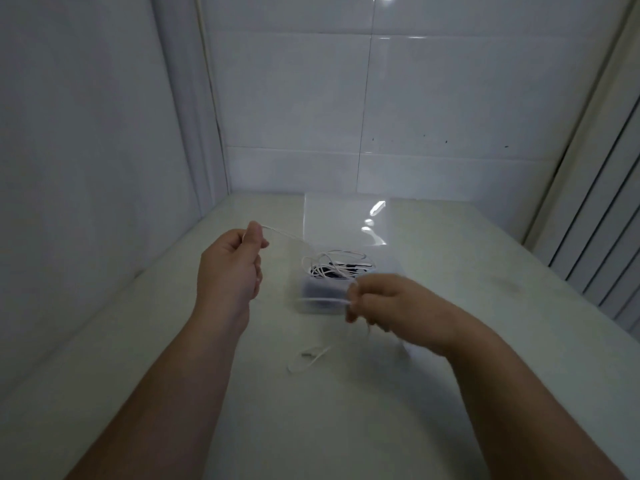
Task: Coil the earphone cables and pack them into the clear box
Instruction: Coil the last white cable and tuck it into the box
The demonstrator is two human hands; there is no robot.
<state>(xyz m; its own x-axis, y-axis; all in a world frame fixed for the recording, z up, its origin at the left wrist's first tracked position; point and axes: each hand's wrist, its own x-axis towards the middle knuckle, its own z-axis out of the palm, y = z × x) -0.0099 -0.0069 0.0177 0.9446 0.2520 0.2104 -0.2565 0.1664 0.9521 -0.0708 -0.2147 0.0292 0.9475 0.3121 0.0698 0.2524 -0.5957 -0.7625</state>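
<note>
The white cable (287,235) runs taut from the tangle inside the clear box (304,306) up and leftward to the left hand (230,271), whose thumb and forefinger pinch it. Its other part passes over the box's front edge into the right hand (384,299), blurred, whose fingers appear curled round it. A slack loop (308,358) trails onto the table (346,427) between both wrists. The right hand is nearer the box, so winding likely gathers toward it, judging from this layout.
</note>
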